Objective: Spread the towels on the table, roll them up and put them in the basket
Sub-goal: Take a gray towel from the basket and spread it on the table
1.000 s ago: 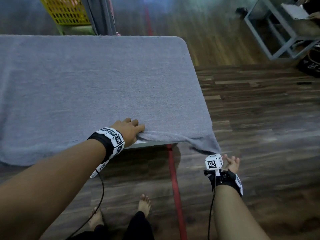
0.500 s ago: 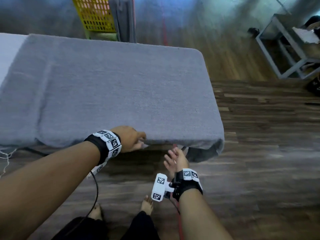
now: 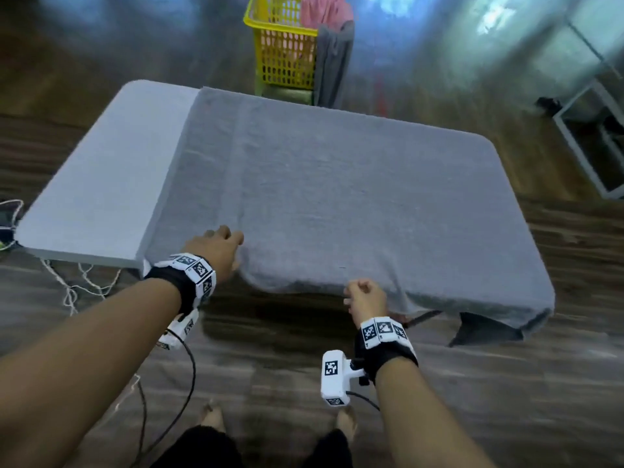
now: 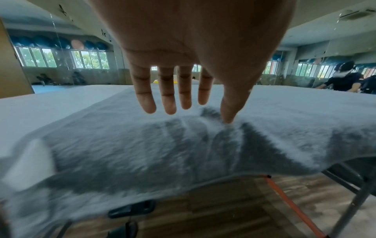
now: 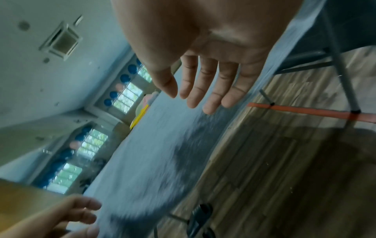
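A large grey towel (image 3: 354,197) lies spread flat over most of the table (image 3: 101,184); its near edge and right corner hang over the table's side. My left hand (image 3: 216,248) hovers over the towel near its near left corner; in the left wrist view the fingers (image 4: 167,104) are straight and only the thumb tip touches the towel (image 4: 142,153). My right hand (image 3: 364,295) is at the towel's near edge and holds nothing; its fingers (image 5: 195,96) are straight above the towel (image 5: 154,153). The yellow basket (image 3: 283,52) stands beyond the table.
A pink towel (image 3: 324,11) sits in the basket and a grey one (image 3: 332,62) hangs over its rim. A metal frame (image 3: 591,136) stands at the right. White cords (image 3: 67,282) lie on the wooden floor at the left. Folding table legs (image 4: 356,201) are below.
My left hand let go of the towel's near edge and moved left. My right hand rose from below the right corner to the near edge. The view shifted left, showing bare table.
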